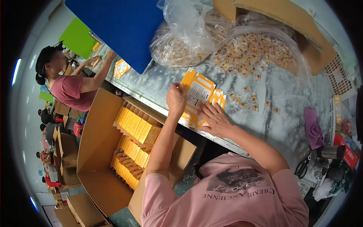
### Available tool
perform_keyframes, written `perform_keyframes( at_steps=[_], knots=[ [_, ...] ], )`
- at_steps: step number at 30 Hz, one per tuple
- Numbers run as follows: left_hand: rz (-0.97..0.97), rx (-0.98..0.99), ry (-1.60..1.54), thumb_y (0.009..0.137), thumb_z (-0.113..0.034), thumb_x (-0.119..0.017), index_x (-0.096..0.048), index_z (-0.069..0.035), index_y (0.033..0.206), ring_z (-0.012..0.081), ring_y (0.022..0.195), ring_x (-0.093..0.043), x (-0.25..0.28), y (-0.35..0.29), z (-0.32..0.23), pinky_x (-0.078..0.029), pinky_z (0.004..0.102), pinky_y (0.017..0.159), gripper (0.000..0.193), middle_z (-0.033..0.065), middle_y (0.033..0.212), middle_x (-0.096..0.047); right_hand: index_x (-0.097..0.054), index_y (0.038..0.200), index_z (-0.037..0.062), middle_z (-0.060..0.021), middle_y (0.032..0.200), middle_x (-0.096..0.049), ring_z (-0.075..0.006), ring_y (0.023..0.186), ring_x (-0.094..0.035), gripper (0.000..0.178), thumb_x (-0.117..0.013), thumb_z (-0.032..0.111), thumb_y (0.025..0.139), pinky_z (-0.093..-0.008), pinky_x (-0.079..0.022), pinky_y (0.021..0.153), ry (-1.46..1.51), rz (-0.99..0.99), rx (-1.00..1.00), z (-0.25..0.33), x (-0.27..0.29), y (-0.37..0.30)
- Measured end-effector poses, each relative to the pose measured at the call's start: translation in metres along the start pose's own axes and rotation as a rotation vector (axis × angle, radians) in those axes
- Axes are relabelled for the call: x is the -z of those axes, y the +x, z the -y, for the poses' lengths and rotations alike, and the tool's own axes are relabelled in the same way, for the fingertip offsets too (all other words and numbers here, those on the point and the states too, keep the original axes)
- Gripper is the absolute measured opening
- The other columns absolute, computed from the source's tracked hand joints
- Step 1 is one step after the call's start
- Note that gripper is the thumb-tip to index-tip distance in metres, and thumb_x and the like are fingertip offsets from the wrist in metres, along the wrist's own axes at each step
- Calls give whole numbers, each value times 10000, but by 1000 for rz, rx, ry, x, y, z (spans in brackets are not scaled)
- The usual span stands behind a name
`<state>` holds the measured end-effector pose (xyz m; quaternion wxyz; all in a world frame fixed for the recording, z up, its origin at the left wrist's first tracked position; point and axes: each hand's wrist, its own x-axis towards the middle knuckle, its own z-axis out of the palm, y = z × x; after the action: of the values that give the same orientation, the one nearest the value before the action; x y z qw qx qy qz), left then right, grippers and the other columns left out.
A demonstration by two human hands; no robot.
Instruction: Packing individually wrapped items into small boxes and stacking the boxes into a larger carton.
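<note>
Head camera view, looking down: I see the person's two bare hands at the near edge of a grey worktable [280, 132], over a fanned stack of flat, yellow-and-white folding cartons [199, 92]. The stack lies in front of the body, partly overlapping, its notched flaps stepping out to the right.

The left hand [176, 100] is curled at the stack's left edge, thumb and fingers drawn together; I cannot tell whether they pinch any card. The right hand [216, 119] is unclenched, palm down, fingers spread across the lower right part of the stack, gripping nothing that I can see.

Just right of the stack lie loose clear sachets [245, 99] with yellowish contents; beyond them a large heap of sachets [253, 53] spills from plastic. At the left, below the table edge, an open corrugated box [99, 140] holds rows of upright yellow cartons [132, 125] between cardboard dividers.

For good handling, I would keep the right palm light and flat, so the printed card neither creases nor skids. I judge that the left fingertips should separate a single carton by its edge, since overlapping flaps could snag, and keep clear of the nearby sachets.
</note>
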<state>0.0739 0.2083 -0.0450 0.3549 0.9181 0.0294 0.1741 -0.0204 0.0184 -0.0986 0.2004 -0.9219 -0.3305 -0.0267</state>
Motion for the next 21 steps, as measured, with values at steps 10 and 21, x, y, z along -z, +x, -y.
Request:
perform_keyframes(
  at_steps=[10, 21],
  knots=[
    [109, -350, -95, 947, -134, -634, -611, -10, 838, 354, 590, -617, 29, -90, -91, -467, 404, 519, 166, 180, 653, -605, -585, 1150, 3, -85, 977, -644, -197, 893, -634, 292, -675, 158, 920, -332, -508, 811, 514, -738, -356, -24, 117, -64],
    [581, -341, -490, 987, -157, -589, -577, -17, 783, 309, 466, -563, 5, -174, -118, -430, 373, 453, 248, 131, 561, -550, -665, 1165, -27, -6, 1054, -696, -52, 941, -612, 244, -618, 80, 950, -240, -512, 816, 1714, 158, -415, -42, 109, -191]
  ],
)
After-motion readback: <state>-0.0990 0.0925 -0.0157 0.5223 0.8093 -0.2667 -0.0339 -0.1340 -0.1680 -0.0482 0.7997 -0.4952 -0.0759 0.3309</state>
